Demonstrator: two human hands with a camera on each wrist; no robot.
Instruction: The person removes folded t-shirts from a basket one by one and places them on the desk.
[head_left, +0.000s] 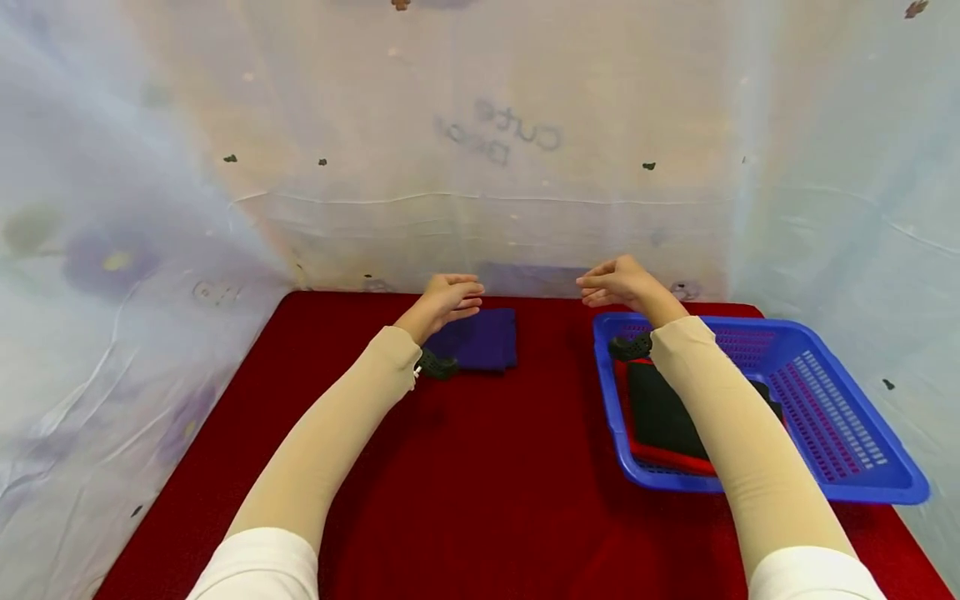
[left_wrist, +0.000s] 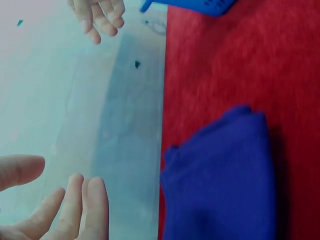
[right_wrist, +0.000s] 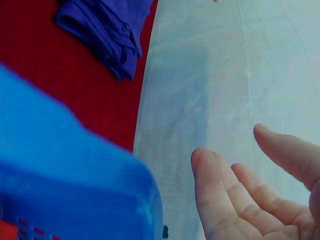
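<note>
A folded purple cloth (head_left: 480, 340) (left_wrist: 222, 180) (right_wrist: 107, 30) lies on the red table (head_left: 465, 467) near its far edge. My left hand (head_left: 448, 300) (left_wrist: 55, 205) hovers just above the cloth's left end, fingers relaxed, holding nothing. My right hand (head_left: 617, 282) (right_wrist: 250, 195) hangs in the air over the far left corner of a blue plastic basket (head_left: 825, 417) (right_wrist: 65, 195), fingers loosely bent and empty. Inside the basket lie a folded black cloth (head_left: 660, 412) and a red one (head_left: 660, 457) under it, partly hidden by my right forearm.
Pale printed sheeting (head_left: 480, 167) walls the table at the back and on both sides. The basket stands at the right edge. Red cloth (left_wrist: 240, 60) covers the table between the purple cloth and the basket.
</note>
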